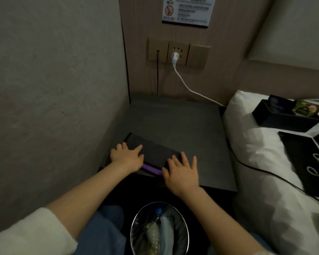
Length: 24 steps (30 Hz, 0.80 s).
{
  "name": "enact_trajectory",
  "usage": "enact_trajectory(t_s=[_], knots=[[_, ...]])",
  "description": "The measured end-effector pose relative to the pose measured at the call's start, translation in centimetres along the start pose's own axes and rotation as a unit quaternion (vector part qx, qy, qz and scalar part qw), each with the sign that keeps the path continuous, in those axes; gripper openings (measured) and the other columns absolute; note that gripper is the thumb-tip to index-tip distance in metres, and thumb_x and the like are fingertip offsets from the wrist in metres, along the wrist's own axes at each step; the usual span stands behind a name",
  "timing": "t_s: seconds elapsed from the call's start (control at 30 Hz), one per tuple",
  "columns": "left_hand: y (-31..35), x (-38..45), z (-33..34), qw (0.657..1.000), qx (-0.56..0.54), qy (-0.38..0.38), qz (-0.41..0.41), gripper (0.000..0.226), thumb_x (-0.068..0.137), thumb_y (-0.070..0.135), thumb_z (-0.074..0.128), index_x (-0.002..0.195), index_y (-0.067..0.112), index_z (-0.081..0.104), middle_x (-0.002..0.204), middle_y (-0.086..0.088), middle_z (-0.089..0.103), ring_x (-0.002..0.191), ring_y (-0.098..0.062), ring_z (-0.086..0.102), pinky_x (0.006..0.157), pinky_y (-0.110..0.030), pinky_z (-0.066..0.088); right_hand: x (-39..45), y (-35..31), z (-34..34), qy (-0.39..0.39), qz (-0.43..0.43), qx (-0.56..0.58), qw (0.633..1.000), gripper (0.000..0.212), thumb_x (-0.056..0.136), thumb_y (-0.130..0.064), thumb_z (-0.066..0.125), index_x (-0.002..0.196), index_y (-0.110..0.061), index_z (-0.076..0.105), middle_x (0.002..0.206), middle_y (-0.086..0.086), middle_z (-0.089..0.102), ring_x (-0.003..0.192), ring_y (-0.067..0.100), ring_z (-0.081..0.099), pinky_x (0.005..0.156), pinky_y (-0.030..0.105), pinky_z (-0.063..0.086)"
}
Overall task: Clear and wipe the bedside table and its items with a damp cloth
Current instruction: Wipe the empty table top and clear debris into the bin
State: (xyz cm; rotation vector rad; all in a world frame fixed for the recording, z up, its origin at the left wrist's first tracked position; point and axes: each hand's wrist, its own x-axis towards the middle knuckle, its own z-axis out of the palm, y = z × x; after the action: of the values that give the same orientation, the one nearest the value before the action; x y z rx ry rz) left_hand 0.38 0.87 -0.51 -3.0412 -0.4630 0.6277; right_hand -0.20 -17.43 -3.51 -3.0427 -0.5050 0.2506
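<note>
Both hands, the left hand (pixel 126 157) and the right hand (pixel 181 173), press flat with straight fingers on a dark cloth (pixel 151 155) on the bedside table (pixel 173 122). Better to push forward evenly, toward the unwiped top beyond the fingertips.

A dark grey counter (pixel 173 122) is set in the corner between the wall and the bed (pixel 265 181), and a flat dark cloth (pixel 155 150) with a purple edge is spread on its front left part, pressed flat by both hands (pixel 127 157). On the white bed, a black tray (pixel 284 120) holding packets is placed near the pillow end, a flat black item (pixel 302 153) is laid just in front of it, and a black cable (pixel 256 168) is trailed across the bedding.
</note>
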Motion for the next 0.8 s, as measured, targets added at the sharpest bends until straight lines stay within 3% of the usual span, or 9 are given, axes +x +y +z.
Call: enact_trajectory(t_s=[0.1, 0.17, 0.23, 0.33, 0.43, 0.53, 0.63, 0.7, 0.8], knots=[[0.1, -0.7, 1.3, 0.996, 0.062, 0.054, 0.036, 0.058, 0.097, 0.057, 0.025, 0.151, 0.040, 0.012, 0.155, -0.021, 0.021, 0.134, -0.037, 0.028, 0.110, -0.041, 0.025, 1.9, 0.9, -1.9, 0.009, 0.024, -0.031, 0.999, 0.047, 0.100, -0.046, 0.030, 0.134, -0.019, 0.048, 0.145, 0.004, 0.048, 0.146, 0.030, 0.022, 0.116, 0.061, 0.001], [-0.1, -0.7, 2.3, 0.989, 0.047, 0.120, 0.069, 0.056, 0.097, 0.053, 0.030, 0.150, 0.039, 0.018, 0.158, -0.017, 0.015, 0.137, -0.039, 0.023, 0.113, -0.042, 0.023, 2.2, 0.8, -2.2, 0.014, 0.027, -0.037, 0.999, 0.047, 0.099, -0.048, 0.031, 0.135, -0.022, 0.046, 0.144, 0.008, 0.048, 0.144, 0.032, 0.027, 0.115, 0.062, 0.006], [-0.3, -0.3, 3.3, 0.985, -0.004, 0.130, 0.115, 0.053, 0.099, 0.050, 0.030, 0.150, 0.043, 0.017, 0.161, -0.006, 0.006, 0.144, -0.036, 0.011, 0.115, -0.043, 0.023, 1.7, 0.3, -1.5, -0.013, 0.020, -0.016, 1.000, 0.052, 0.099, -0.052, 0.028, 0.146, -0.029, 0.034, 0.155, 0.009, 0.033, 0.145, 0.034, 0.022, 0.115, 0.061, 0.006], [-0.2, -0.2, 4.3, 0.987, -0.082, 0.066, 0.118, 0.052, 0.099, 0.054, 0.026, 0.149, 0.049, 0.011, 0.162, 0.004, 0.002, 0.148, -0.031, 0.000, 0.113, -0.045, 0.028, 0.3, 0.1, 0.3, -0.047, 0.021, -0.018, 0.999, 0.064, 0.099, -0.058, 0.022, 0.156, -0.032, 0.008, 0.164, 0.010, 0.005, 0.149, 0.036, 0.006, 0.117, 0.056, -0.003], [0.4, -1.4, 5.1, 0.987, -0.083, 0.081, 0.106, 0.056, 0.097, 0.057, 0.027, 0.149, 0.048, 0.010, 0.162, 0.001, 0.003, 0.147, -0.034, 0.001, 0.113, -0.044, 0.029, -0.7, 0.1, 1.3, -0.016, 0.023, -0.029, 0.999, 0.068, 0.098, -0.060, 0.021, 0.156, -0.031, 0.004, 0.164, 0.012, 0.002, 0.150, 0.034, -0.002, 0.116, 0.057, -0.010], [0.2, -2.6, 5.4, 0.987, -0.032, 0.101, 0.121, 0.058, 0.098, 0.053, 0.035, 0.150, 0.046, 0.010, 0.162, -0.003, 0.007, 0.146, -0.036, 0.012, 0.111, -0.045, 0.032, -1.3, 0.8, 1.2, 0.012, -0.001, -0.038, 0.999, 0.064, 0.098, -0.058, 0.027, 0.154, -0.030, 0.018, 0.163, 0.010, 0.014, 0.151, 0.032, 0.002, 0.115, 0.059, -0.008], [-1.1, -2.7, 4.3, 0.976, 0.029, 0.151, 0.151, 0.058, 0.095, 0.047, 0.048, 0.148, 0.037, 0.025, 0.152, -0.008, 0.029, 0.132, -0.030, 0.041, 0.104, -0.041, 0.035, -1.8, 2.7, 0.5, 0.046, -0.042, -0.061, 0.996, 0.050, 0.098, -0.043, 0.041, 0.142, -0.019, 0.042, 0.152, 0.008, 0.040, 0.147, 0.031, 0.022, 0.116, 0.059, 0.009], [-1.9, -2.7, 3.5, 0.968, 0.049, 0.191, 0.154, 0.049, 0.093, 0.045, 0.052, 0.137, 0.030, 0.039, 0.139, -0.005, 0.040, 0.116, -0.026, 0.055, 0.093, -0.038, 0.037, -2.0, 3.6, 0.2, 0.051, -0.070, -0.089, 0.992, 0.045, 0.095, -0.032, 0.046, 0.136, -0.012, 0.048, 0.143, 0.010, 0.050, 0.142, 0.032, 0.034, 0.115, 0.057, 0.018], [-3.0, -2.9, 3.1, 0.956, 0.081, 0.218, 0.180, 0.026, 0.095, 0.028, 0.047, 0.120, 0.023, 0.050, 0.122, -0.003, 0.051, 0.102, -0.024, 0.061, 0.089, -0.036, 0.036, -1.9, 3.9, 0.1, 0.045, -0.086, -0.110, 0.989, 0.043, 0.091, -0.026, 0.052, 0.132, -0.010, 0.052, 0.133, 0.014, 0.059, 0.136, 0.035, 0.043, 0.113, 0.060, 0.023]])
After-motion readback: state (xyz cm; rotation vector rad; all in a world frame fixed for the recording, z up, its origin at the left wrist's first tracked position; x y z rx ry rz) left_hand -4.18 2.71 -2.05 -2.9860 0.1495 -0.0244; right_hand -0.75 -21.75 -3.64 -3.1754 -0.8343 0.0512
